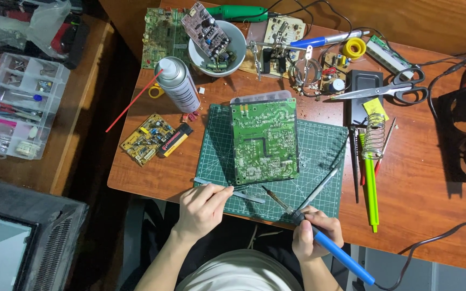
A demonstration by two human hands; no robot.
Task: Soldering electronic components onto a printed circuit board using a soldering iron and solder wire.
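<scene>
Wooden desk, circuit board just beyond hands, soldering iron right.

- One view only — the head camera, looking almost straight down from above the person's own head.
- Far enough to take in the whole desk, floor at left, both forearms at the bottom edge.

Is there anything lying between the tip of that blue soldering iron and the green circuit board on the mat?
Nothing visible. The soldering iron in the right hand points at the circuit board across bare cutting mat; the left hand holds tweezers off to the side.
</scene>
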